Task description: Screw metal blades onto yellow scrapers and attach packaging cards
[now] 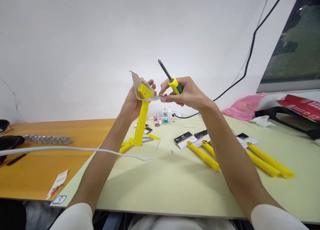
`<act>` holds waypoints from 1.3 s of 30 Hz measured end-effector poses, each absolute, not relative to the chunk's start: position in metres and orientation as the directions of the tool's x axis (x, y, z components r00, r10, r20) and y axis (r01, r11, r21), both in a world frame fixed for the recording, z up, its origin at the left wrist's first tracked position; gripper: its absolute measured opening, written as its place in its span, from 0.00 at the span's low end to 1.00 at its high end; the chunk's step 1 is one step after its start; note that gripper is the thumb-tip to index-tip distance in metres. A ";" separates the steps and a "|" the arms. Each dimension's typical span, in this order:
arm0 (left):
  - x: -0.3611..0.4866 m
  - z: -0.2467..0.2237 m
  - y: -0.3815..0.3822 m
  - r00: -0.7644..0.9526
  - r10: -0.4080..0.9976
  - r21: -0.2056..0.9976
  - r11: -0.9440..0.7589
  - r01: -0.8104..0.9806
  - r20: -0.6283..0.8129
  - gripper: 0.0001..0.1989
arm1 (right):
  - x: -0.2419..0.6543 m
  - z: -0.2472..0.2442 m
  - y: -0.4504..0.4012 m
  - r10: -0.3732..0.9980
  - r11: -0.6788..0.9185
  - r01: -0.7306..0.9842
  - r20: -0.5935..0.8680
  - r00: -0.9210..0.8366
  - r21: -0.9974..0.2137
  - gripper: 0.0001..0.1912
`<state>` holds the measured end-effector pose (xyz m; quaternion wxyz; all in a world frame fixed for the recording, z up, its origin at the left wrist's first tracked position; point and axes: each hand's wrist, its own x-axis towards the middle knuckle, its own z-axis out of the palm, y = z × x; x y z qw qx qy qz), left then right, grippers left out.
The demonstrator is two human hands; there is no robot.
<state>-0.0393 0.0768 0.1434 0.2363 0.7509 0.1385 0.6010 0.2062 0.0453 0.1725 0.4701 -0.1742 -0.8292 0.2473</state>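
My left hand [132, 101] is closed around the head of a yellow-handled tool [141, 123], which looks like a scraper. Its long handle hangs down over the table. A bent piece of card [135, 83] wraps the tool's head, and part of the head is hidden by it. In my right hand [191, 91] is a screwdriver [175, 85] with a yellow and green handle, its metal shaft tilted up to the left. The thumb and forefinger of that same hand pinch the card's right edge, close to my left fingers.
Several yellow handles with black-and-white cards [185, 139] lie at right. Yellow parts [126, 145] lie behind my left forearm. Small screws [172, 151] sit mid-table. A white cable [75, 149] crosses at left. Plugs and a power strip [165, 113] stand by the wall.
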 end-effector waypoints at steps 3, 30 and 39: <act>-0.024 0.137 0.073 0.272 0.546 0.593 -0.794 -0.135 0.792 0.28 | 0.205 0.174 0.042 0.489 0.833 0.056 0.684 -0.541 -0.550 0.20; -0.003 0.113 0.079 0.346 0.747 0.793 -0.381 -0.475 0.567 0.24 | 0.203 0.177 0.029 0.372 0.915 0.174 0.597 -0.711 -0.363 0.08; 0.008 0.109 0.076 0.343 0.846 0.742 -0.090 -0.664 0.409 0.10 | 0.207 0.179 0.033 0.427 0.903 0.281 0.612 -0.666 -0.324 0.10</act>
